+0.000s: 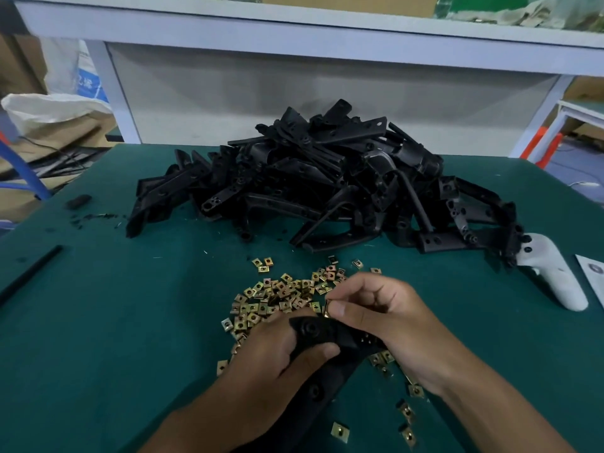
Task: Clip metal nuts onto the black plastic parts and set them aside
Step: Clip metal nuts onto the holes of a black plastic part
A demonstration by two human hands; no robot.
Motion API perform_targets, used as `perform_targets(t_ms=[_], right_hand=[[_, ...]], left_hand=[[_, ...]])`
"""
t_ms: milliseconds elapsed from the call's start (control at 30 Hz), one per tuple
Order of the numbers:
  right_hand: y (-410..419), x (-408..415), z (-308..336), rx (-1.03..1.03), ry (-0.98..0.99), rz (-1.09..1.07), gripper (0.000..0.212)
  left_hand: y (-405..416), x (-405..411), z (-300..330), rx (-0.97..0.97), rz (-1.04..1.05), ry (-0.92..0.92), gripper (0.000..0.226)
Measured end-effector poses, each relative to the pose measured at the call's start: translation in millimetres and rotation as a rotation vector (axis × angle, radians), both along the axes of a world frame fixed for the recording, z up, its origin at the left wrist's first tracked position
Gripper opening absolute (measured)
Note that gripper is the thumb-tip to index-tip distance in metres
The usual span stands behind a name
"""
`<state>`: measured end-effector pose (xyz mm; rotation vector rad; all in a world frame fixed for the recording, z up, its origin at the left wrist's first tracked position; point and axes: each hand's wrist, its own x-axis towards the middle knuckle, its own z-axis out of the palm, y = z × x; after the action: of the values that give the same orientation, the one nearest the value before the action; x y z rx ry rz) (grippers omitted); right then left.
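Black plastic part (pixel 330 338): gripped in left hand (pixel 277 358), just this side of the loose nut pile (pixel 277 295). Right hand (pixel 385 315) pinches one metal nut (pixel 326 309) at the part's upper edge. Advice: square the clip to the edge, push fully home.

The left hand (pixel 277 364) covers the middle of the black plastic part (pixel 330 335), whose lower end leaves the bottom edge. The pinched metal nut (pixel 326 310) is mostly hidden behind the right hand's fingers (pixel 340 308).

A green table (pixel 114 322) bears black plastic parts (pixel 313 178), metal nuts (pixel 277 295), a white controller (pixel 552 276).
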<state>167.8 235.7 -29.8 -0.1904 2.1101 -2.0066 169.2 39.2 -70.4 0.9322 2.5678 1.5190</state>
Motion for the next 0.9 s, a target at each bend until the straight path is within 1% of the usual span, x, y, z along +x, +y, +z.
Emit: perform_targets(t_ms=[100, 300, 400, 600, 767, 900], right_hand=[[0.3, 0.7, -0.2, -0.004, -0.014, 0.009, 0.008], [1.9, 1.3, -1.7, 0.019, 0.009, 0.022, 0.01], [2.2, 2.7, 0.6, 0.043, 0.076, 0.023, 0.02], [1.1, 4.0, 1.2, 0.097, 0.209, 0.003, 0.031], [-0.6, 3.6, -3.2, 0.122, 0.229, 0.027, 0.032], [1.1, 3.6, -2.5, 0.146, 0.232, 0.072, 0.032]], left_hand=[[-0.9, -0.2, -2.3, 0.006, 0.017, 0.012, 0.018], [-0.8, 0.1, -3.8, 0.036, 0.048, 0.022, 0.007], [-1.3, -0.5, -6.0, 0.07, 0.075, 0.005, 0.011], [-1.6, -1.0, -9.0, 0.163, 0.086, -0.044, 0.023], [-2.4, -2.0, -10.0, 0.21, 0.092, -0.063, 0.024], [-3.1, -1.2, -9.5, 0.255, 0.091, -0.11, 0.031]])
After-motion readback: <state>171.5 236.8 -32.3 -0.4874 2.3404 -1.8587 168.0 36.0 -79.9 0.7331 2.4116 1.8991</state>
